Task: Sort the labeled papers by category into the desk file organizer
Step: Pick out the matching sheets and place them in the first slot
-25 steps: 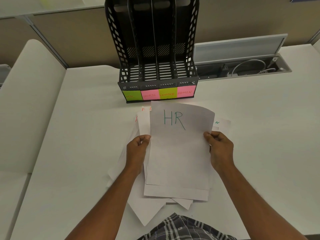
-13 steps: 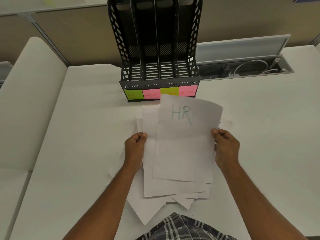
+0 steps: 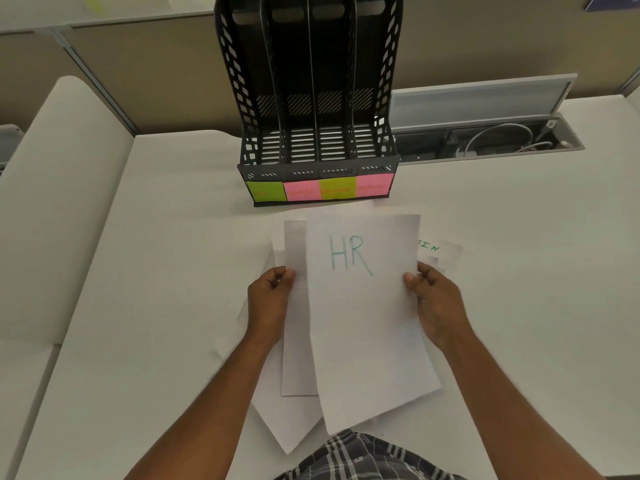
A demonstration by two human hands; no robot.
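A white sheet marked "HR" (image 3: 367,317) is lifted over a loose pile of papers (image 3: 294,420) on the desk. My right hand (image 3: 436,303) pinches the sheet's right edge. My left hand (image 3: 268,303) grips the left edge of another sheet (image 3: 296,306) just beneath it. Behind the pile stands the black file organizer (image 3: 308,98) with four empty slots. Its front carries a green "HR" label (image 3: 265,192), a pink label (image 3: 300,191), a green "FINANCE" label (image 3: 336,189) and a pink "ADMIN" label (image 3: 373,186).
A sheet ending in "MIN" (image 3: 440,249) pokes out at the pile's right. An open cable tray (image 3: 491,140) with wires and a raised lid lies right of the organizer. A partition wall (image 3: 138,64) runs behind the white desk (image 3: 173,271). A second desk surface adjoins on the left.
The HR sheet has shifted to the right and slid off the sheet under it. My left hand stays on that lower sheet, and my right hand moved right with the HR sheet.
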